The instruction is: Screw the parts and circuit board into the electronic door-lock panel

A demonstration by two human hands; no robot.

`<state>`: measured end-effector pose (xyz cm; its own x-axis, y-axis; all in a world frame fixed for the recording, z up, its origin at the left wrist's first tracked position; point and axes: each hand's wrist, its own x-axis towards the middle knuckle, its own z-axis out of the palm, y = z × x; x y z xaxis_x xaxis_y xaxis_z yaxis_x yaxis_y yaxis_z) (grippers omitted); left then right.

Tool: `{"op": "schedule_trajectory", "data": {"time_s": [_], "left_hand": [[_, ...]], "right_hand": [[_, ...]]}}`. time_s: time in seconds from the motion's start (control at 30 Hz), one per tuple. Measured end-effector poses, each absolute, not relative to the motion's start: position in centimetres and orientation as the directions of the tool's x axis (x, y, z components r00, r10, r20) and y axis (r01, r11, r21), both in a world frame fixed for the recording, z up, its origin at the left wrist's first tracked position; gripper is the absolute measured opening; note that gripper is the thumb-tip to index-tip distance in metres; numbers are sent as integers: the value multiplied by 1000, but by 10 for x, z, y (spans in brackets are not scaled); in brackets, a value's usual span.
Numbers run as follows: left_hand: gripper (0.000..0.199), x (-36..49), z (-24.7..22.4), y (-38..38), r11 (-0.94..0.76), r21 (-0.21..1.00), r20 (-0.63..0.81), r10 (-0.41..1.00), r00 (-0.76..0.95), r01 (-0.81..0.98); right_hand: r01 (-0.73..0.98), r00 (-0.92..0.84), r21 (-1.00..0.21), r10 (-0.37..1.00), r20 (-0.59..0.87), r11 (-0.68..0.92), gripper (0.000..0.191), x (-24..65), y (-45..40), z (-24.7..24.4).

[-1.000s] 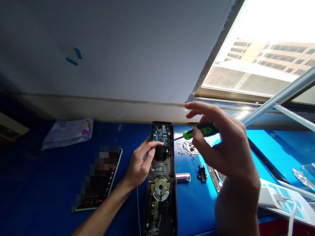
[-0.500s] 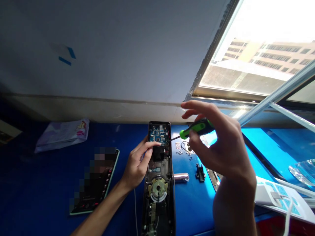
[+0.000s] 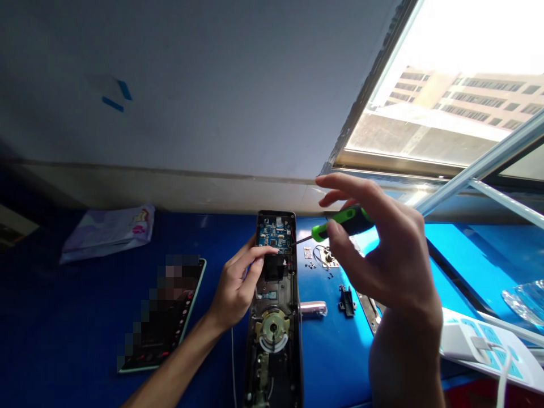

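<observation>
A long dark housing (image 3: 293,340) that looks like an electronic door lock lies open. A blue circuit board (image 3: 272,231) fills its far end, above a black square part (image 3: 274,266); nearer me is a round metal disc (image 3: 273,327). My left hand (image 3: 240,280) grips the housing's left side, its index fingertip at the board's lower edge; its other fingers are partly hidden. My right hand (image 3: 382,243) is closed on a green and black screwdriver (image 3: 346,221), thumb against the handle and some fingers raised. The shaft slants down-left, its tip at the board's lower right corner.
Right of the housing lie tiny screws (image 3: 311,264), a small wired part (image 3: 329,256), a black bracket (image 3: 347,300) and a shiny cylinder (image 3: 313,309). A phone (image 3: 170,317) and a packet (image 3: 110,229) are left. A power strip (image 3: 501,351) and metal frame (image 3: 488,153) stand right.
My right hand has shifted slightly right, and the screwdriver handle has turned a little in its fingers. The tip stays at the board's corner. My left hand keeps its place.
</observation>
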<state>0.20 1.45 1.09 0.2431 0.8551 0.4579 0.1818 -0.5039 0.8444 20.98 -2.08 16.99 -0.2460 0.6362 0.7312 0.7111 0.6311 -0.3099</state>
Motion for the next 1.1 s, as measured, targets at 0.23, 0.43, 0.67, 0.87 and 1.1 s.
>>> {"op": "schedule_trajectory", "data": {"time_s": [0.23, 0.43, 0.67, 0.87, 1.1], "left_hand": [[29, 2, 11, 15, -502, 846, 456, 855, 245, 177], [30, 2, 10, 14, -484, 855, 436, 866, 246, 186], [31, 1, 10, 14, -483, 852, 434, 867, 243, 203], [31, 1, 10, 14, -480, 851, 430, 870, 243, 213], [31, 1, 9, 15, -481, 853, 434, 869, 239, 200]], "right_hand": [[731, -228, -298, 631, 741, 614, 15, 209, -18, 169], [695, -267, -327, 652, 709, 641, 40, 212, -20, 170], [738, -221, -312, 650, 727, 599, 13, 211, -16, 169], [666, -261, -340, 634, 728, 664, 42, 214, -14, 169], [739, -205, -319, 649, 733, 594, 10, 214, -15, 168]]}}
